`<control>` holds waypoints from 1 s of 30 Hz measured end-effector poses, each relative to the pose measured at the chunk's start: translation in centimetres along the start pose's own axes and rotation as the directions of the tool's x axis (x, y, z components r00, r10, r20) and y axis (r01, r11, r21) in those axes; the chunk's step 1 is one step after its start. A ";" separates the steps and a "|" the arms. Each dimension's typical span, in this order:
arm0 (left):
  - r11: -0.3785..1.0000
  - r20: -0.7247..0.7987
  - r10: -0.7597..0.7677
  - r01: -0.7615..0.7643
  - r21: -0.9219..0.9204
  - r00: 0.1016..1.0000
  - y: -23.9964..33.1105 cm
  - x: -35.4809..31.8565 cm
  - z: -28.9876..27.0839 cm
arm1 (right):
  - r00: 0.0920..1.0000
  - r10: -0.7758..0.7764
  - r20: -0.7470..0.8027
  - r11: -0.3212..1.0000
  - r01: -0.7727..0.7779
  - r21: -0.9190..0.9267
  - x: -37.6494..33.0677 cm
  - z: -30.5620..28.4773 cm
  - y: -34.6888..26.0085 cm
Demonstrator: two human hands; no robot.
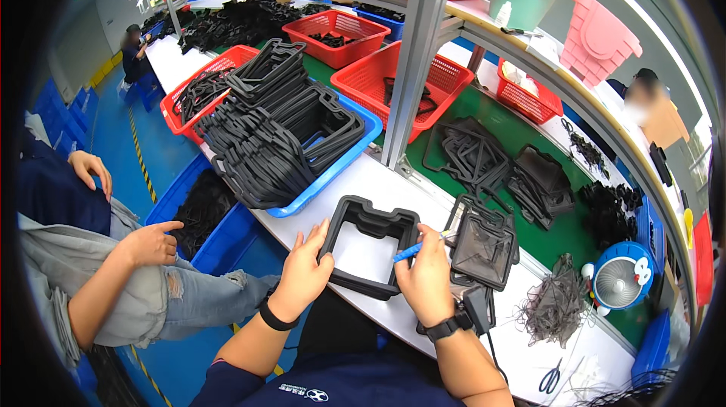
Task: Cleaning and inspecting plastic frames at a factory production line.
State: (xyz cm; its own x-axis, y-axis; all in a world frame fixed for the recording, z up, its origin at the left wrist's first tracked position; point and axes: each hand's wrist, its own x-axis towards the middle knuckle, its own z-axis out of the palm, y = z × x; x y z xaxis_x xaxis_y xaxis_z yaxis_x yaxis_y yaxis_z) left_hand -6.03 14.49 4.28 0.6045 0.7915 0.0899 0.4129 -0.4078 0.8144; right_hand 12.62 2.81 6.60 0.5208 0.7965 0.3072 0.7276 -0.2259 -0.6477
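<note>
A black frame of rubber or plastic with a large rectangular opening (348,209) stands on the white table in front of me. My left hand (306,262) grips its left side, thumb and fingers round the wall. At its right side is my right hand (425,274), closed round a slim tool with a blue handle (408,253); the kind of tool cannot be made out. Just right of that hand lies a stack of flat dark frames with thin sheet inside (484,244). A blue basket (370,133) beyond the left hand is heaped with similar black frames (265,142).
Another person's hand (151,244) is close on the left, above a blue bin (181,206). A metal post (417,59) rises behind the table. Scissors (550,377), a heap of trimmings (556,309) and a blue fan (622,278) are at right. Red baskets (344,51) stand behind.
</note>
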 end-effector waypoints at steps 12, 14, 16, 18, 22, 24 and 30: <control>0.862 0.144 0.442 -0.375 -0.342 0.885 1.3 -6.8 2.5 | 0.979 0.073 0.192 0.994 -0.056 -0.095 -10.7 -10.2 9.6; 0.947 0.445 0.216 -0.076 -0.311 0.869 2.1 -7.8 5.8 | 0.979 -0.067 0.193 0.984 0.097 -0.149 -13.3 -9.7 10.1; 0.899 0.523 0.032 0.204 -0.387 0.852 2.5 -8.2 9.2 | 0.975 -0.082 0.208 0.975 0.122 -0.187 -14.9 -8.8 10.7; 0.795 0.679 -0.168 0.505 -0.335 0.715 2.4 -8.0 11.6 | 0.978 -0.161 0.133 0.945 0.191 -0.264 -15.9 -8.1 11.0; 0.652 0.724 -0.120 0.604 -0.459 0.680 2.4 -7.2 13.7 | 0.995 -0.101 0.024 0.992 0.102 -0.078 -16.9 -7.9 10.3; 0.572 0.716 -0.112 0.633 -0.521 0.689 2.9 -7.3 13.5 | 0.998 -0.059 -0.036 0.998 0.058 -0.006 -17.2 -8.7 9.6; 0.609 0.896 0.007 0.709 -0.356 0.444 6.2 -8.4 14.5 | 0.898 0.425 -0.113 0.445 -0.098 0.890 -18.3 -11.0 8.1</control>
State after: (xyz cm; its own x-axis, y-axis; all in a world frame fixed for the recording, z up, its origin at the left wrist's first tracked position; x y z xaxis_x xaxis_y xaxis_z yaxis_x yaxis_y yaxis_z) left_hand 1.30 -1.32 0.29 0.8816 -0.0595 -0.4682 0.4375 0.4752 0.7634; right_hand 13.94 -19.80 3.40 0.8276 0.5557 0.0798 -0.1246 0.3205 -0.9390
